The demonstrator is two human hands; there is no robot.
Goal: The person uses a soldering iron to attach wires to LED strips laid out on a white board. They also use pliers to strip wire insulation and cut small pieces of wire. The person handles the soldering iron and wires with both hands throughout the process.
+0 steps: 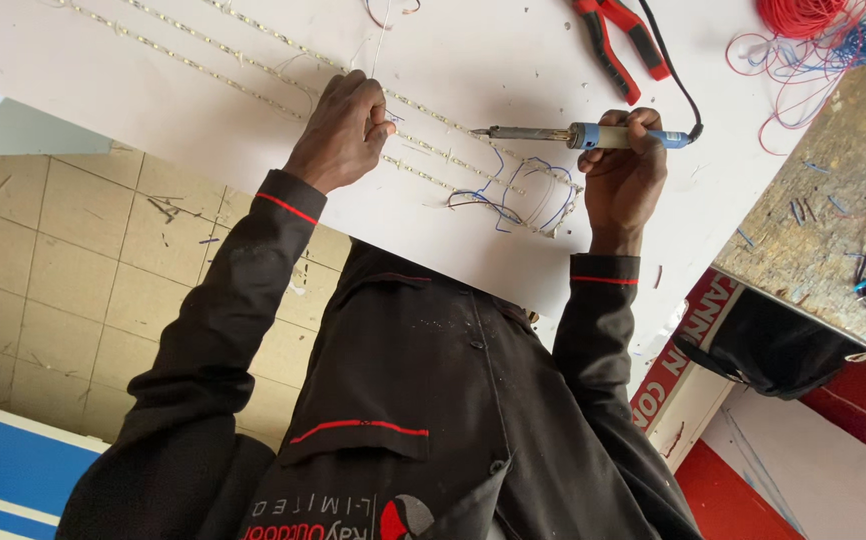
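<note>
The right hand (625,160) gripped a blue-handled soldering iron (573,134) level above the white surface (513,60), tip near the LED strips (423,150). The left hand (343,130), fingers curled, pressed a strip there.

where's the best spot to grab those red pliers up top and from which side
Take the pliers by the two red handles, which lie slightly spread on the white board, closing a hand over both. Probably come from the right hand side, above the soldering iron. The jaw end runs out of the picture, so I cannot judge it. A black cord lies close beside the handles.
</note>
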